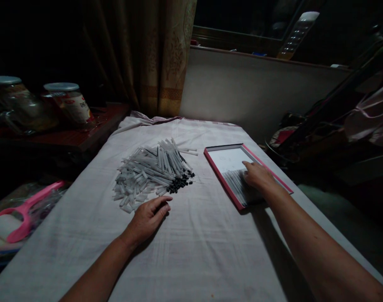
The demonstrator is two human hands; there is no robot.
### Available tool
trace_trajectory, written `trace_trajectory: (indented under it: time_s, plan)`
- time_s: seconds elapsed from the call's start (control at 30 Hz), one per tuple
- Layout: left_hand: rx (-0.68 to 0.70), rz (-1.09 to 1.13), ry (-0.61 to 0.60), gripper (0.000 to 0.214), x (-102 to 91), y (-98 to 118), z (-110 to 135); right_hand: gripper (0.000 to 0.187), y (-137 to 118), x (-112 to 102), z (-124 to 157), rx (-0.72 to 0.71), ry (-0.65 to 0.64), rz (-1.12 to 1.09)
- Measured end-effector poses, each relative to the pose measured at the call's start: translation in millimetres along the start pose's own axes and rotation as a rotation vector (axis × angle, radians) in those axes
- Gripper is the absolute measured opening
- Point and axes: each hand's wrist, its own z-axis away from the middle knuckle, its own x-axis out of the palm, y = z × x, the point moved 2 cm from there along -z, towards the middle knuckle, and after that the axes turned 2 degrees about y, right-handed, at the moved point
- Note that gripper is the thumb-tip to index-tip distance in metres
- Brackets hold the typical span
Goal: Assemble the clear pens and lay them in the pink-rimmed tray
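Note:
A heap of pale grey pens with black tips (153, 172) lies on a cloth-covered table (191, 251). My left hand (149, 218) rests flat on the cloth just in front of the heap, fingers together and stretched out, holding nothing. My right hand (257, 175) lies palm down on a row of pens inside a shallow red-rimmed tray (224, 151) at the right, index finger extended. The far half of the tray shows a bare white bottom.
Two glass jars with lids (68, 102) stand on a dark wooden shelf (78, 136) at the left. A pink plastic tool (27, 209) lies in a bag below it. A curtain (160, 58) hangs behind. Clutter (336, 121) fills the right side past the table edge.

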Motion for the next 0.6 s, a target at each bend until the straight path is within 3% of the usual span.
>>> trace_trajectory:
  time_s: [0.13,0.23,0.33,0.47,0.6]
  plan:
    - [0.000,0.008,-0.010,0.031,0.1,-0.3,0.0,0.038,-64.3,-23.8,13.6,-0.229,0.199,-0.134]
    - [-0.031,0.036,-0.027,0.033,1.2,-2.6,-0.6,0.028,-122.9,-27.9,30.1,-0.386,0.154,-0.204]
    - [-0.038,0.061,-0.037,0.036,2.6,-5.3,-0.8,0.032,-169.6,-22.6,46.7,-0.487,0.123,-0.245]
    - [-0.032,0.094,-0.029,0.035,3.7,-7.3,-0.2,0.035,-201.0,-12.6,57.3,-0.452,0.087,-0.220]
    - [-0.013,0.094,-0.025,0.033,3.2,-5.3,-0.9,0.032,-207.9,-11.7,58.3,-0.403,0.080,-0.213]
